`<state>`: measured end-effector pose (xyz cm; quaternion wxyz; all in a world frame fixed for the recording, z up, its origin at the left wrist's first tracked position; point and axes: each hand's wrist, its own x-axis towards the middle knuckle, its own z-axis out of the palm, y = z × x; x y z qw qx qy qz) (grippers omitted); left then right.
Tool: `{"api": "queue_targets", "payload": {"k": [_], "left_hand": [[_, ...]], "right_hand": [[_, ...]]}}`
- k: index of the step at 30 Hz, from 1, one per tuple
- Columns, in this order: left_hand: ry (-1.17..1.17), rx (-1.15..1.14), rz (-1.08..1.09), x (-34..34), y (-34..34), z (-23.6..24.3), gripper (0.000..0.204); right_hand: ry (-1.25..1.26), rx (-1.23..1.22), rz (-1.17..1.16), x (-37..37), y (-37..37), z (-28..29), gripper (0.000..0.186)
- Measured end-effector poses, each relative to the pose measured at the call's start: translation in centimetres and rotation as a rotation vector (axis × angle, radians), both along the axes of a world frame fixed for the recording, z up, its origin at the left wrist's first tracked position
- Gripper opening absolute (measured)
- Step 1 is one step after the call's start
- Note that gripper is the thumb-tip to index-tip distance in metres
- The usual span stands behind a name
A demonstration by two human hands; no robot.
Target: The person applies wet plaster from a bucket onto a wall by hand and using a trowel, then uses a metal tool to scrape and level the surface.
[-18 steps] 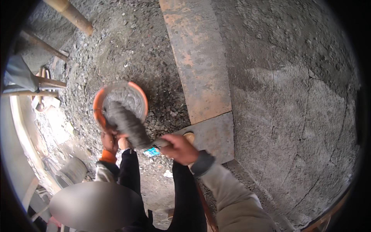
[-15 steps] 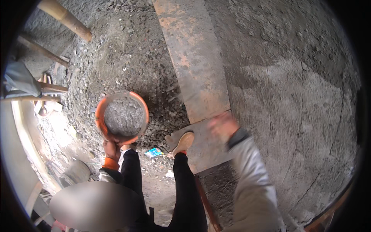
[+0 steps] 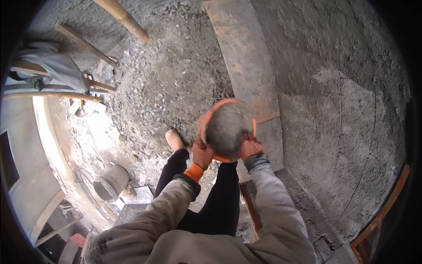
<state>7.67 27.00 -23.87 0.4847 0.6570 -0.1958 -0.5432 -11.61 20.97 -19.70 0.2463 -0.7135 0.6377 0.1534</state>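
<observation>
An orange-rimmed round container (image 3: 216,104) of grey mortar (image 3: 225,125) is held between my hands, blurred by motion. My left hand (image 3: 203,155) is closed on its lower left side, below an orange cuff. Gripping the lower right rim is my right hand (image 3: 249,147). Underneath, my legs in dark trousers stand apart, one tan shoe (image 3: 175,140) showing on the gritty floor (image 3: 171,75). Just to the right runs a strip of stained grey boards (image 3: 241,57).
A rough cement surface (image 3: 340,141) fills the right. At upper left are bamboo poles (image 3: 129,24) and draped grey fabric (image 3: 57,66). A grey bucket (image 3: 105,187) lies at lower left near a pale ledge, with timber scraps beyond.
The container has moved right. My right hand, earlier on a mortar-covered tool, then swung right without it visible, now grips the rim alongside my left. The view has shifted left.
</observation>
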Motion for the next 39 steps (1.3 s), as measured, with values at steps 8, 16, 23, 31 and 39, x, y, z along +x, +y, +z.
{"api": "queue_targets", "payload": {"k": [8, 16, 23, 31, 39], "left_hand": [[0.209, 0.033, -0.019, 2.0, -2.4, 2.7, 0.024], [0.05, 0.021, 0.225, 2.4, 0.7, -1.0, 0.026], [0.023, 0.126, 0.21, -0.4, 3.5, 0.1, 0.021], [-0.007, 0.13, 0.233, -4.3, 5.4, 4.0, 0.037], [-0.096, -0.154, 0.068, -9.3, 2.6, 6.7, 0.047]], "right_hand": [[-0.397, -0.097, -0.3, -0.4, 3.7, 2.2, 0.036], [-0.873, 0.166, -0.197, -1.6, 0.7, 10.2, 0.03], [-0.772, 0.153, -0.92, -24.0, -12.9, 6.5, 0.022], [-0.463, 0.086, -0.257, -21.6, -2.0, 20.9, 0.029], [-0.244, -0.072, -0.078, -8.6, 4.6, 2.7, 0.033]]}}
